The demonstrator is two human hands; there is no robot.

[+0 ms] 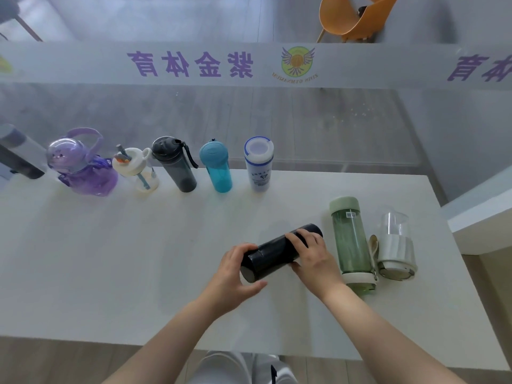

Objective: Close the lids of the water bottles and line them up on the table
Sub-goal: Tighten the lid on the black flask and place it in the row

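Note:
A black cylindrical bottle [274, 252] is held sideways just above the white table [138, 273]. My left hand [235, 275] grips its near lid end and my right hand [313, 256] wraps its far body. A row stands along the far edge: a purple bottle [83, 167], a white straw bottle [138, 170], a dark grey bottle [176, 164], a teal bottle [217, 167] and a white-and-blue bottle [259, 164]. To the right, a green bottle [352, 239] and a clear-and-white bottle [396, 242] lie on the table.
A dark bottle [16, 156] stands at the far left edge of the view. Behind the table is a glass wall with a banner [249, 65] and an orange chair [354, 18] beyond it. The table's right edge lies near the clear-and-white bottle.

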